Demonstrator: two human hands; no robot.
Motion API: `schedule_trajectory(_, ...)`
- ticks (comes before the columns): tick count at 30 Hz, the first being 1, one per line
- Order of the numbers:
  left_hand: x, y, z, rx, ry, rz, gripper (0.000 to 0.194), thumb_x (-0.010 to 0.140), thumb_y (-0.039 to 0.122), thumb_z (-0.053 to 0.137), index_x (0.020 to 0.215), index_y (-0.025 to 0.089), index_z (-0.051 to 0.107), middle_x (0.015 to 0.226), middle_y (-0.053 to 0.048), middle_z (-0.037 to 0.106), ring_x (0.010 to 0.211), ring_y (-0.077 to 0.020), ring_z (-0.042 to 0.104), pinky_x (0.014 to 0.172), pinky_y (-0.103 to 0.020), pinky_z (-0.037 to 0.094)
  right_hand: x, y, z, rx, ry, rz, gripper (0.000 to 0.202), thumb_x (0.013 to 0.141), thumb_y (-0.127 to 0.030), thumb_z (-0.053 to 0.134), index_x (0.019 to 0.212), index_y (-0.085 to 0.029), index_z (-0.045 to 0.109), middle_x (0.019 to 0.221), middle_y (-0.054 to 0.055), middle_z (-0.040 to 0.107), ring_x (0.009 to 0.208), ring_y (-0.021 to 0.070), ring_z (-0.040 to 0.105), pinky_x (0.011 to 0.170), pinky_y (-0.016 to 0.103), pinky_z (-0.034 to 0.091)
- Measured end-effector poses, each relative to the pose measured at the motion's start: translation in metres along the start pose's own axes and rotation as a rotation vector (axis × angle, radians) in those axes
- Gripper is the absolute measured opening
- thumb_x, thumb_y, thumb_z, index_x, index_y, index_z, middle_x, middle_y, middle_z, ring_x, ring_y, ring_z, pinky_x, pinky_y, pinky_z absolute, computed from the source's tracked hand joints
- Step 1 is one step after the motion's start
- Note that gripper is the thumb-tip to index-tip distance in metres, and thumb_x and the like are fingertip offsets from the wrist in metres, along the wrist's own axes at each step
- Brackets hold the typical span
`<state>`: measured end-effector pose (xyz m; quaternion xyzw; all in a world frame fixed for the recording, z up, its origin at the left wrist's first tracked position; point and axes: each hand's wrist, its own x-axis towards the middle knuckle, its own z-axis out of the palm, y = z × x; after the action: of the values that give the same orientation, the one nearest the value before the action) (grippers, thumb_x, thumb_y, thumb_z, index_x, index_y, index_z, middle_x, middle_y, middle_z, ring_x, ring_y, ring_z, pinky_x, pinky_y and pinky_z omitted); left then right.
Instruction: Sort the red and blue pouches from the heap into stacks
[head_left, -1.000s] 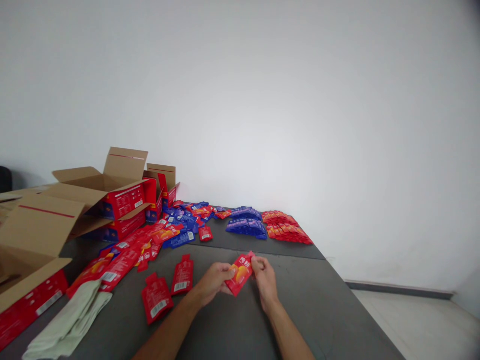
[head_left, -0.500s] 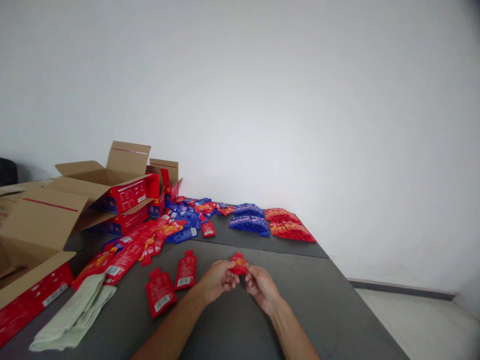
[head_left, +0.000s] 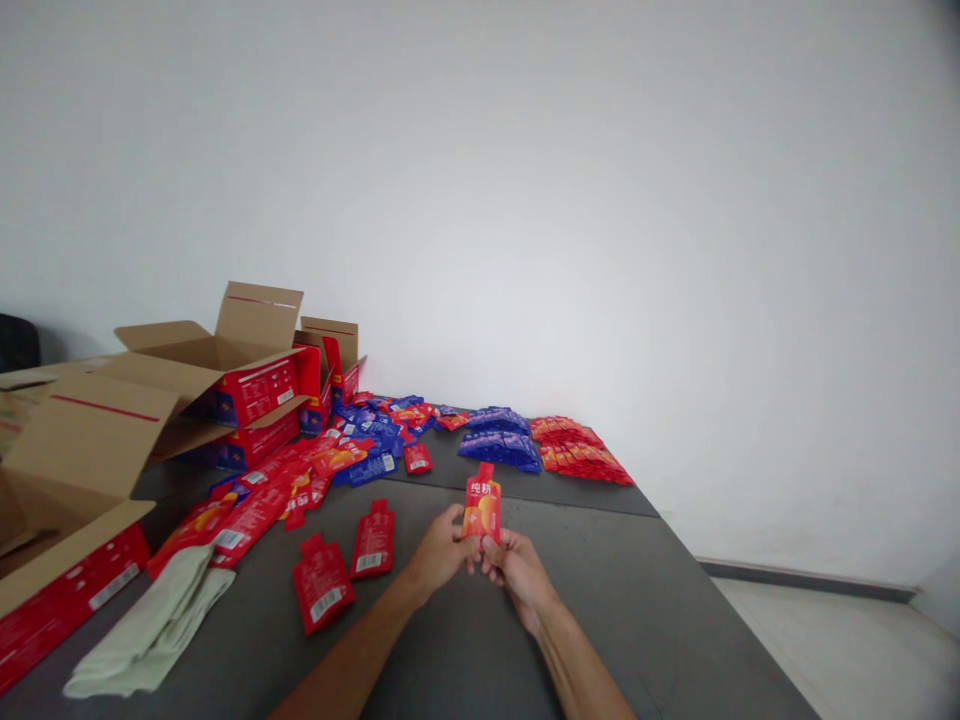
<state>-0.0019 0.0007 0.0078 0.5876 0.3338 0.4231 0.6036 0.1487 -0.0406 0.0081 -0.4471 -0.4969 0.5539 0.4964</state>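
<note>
Between my two hands stands a red pouch (head_left: 481,507) with orange fruit printed on its front, its narrow spout end pointing up. My left hand (head_left: 444,550) grips its lower left edge, and my right hand (head_left: 517,570) pinches the lower right corner with the thumb in front. To the left of my left hand, a red pouch (head_left: 373,540) lies back side up on the grey table (head_left: 465,650). Another red pouch (head_left: 322,583) lies beside it, nearer to me, its barcode showing.
Loose red and blue pouches (head_left: 375,435) are heaped at the left. Overlapping rows of blue pouches (head_left: 499,447) and red pouches (head_left: 581,460) lie at the back. Open cardboard boxes (head_left: 259,390) and a folded pale cloth (head_left: 150,630) are on the left. A wall (head_left: 600,200) rises behind.
The pouch in my hands has tipped upright, so its printed front now faces me. My fingers have shifted to its lower edges. The pouches on the table have not moved.
</note>
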Motion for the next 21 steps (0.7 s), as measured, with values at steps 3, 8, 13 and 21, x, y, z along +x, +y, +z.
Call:
schedule_trajectory(3,-0.002,0.007,0.0,-0.032,0.026,-0.007,0.047,0.069,0.031,0.071,0.108,0.015,0.05,0.06,0.001,0.066,0.044,-0.0115,0.058,0.041,-0.018,0.038,-0.003,-0.006,0.0,-0.041,-0.03,-0.009,0.044,0.082,-0.057,0.063,0.077,-0.013,0.065,0.062,0.001,0.061,0.051,0.0079,0.047,0.047,0.02,0.027)
schedule_trajectory(8,-0.004,0.011,-0.002,-0.035,0.008,-0.058,0.049,0.069,0.029,0.069,0.113,0.013,0.055,0.06,-0.001,0.067,0.041,-0.0134,0.058,0.039,-0.019,0.034,-0.005,-0.012,0.001,-0.116,0.012,-0.067,0.044,0.084,-0.058,0.06,0.073,-0.015,0.064,0.062,0.001,0.061,0.054,0.0084,0.047,0.051,0.021,0.03)
schedule_trajectory(13,-0.001,0.005,-0.006,-0.156,0.133,0.025,0.036,0.073,0.045,0.071,0.087,0.012,0.067,0.075,-0.006,0.07,0.06,-0.0145,0.063,0.057,-0.023,0.045,-0.006,-0.007,0.005,-0.225,0.001,-0.054,0.041,0.081,-0.051,0.062,0.061,-0.015,0.061,0.053,0.0,0.06,0.049,0.0087,0.044,0.052,0.022,0.031)
schedule_trajectory(21,0.006,-0.002,-0.012,-0.467,0.3,-0.092,0.039,0.065,0.044,0.08,0.083,0.011,0.069,0.066,-0.003,0.067,0.055,-0.013,0.059,0.054,-0.024,0.044,-0.008,-0.004,0.007,-0.293,-0.108,0.123,0.029,0.074,-0.042,0.066,0.063,-0.015,0.064,0.053,0.002,0.064,0.045,0.0088,0.045,0.049,0.022,0.033)
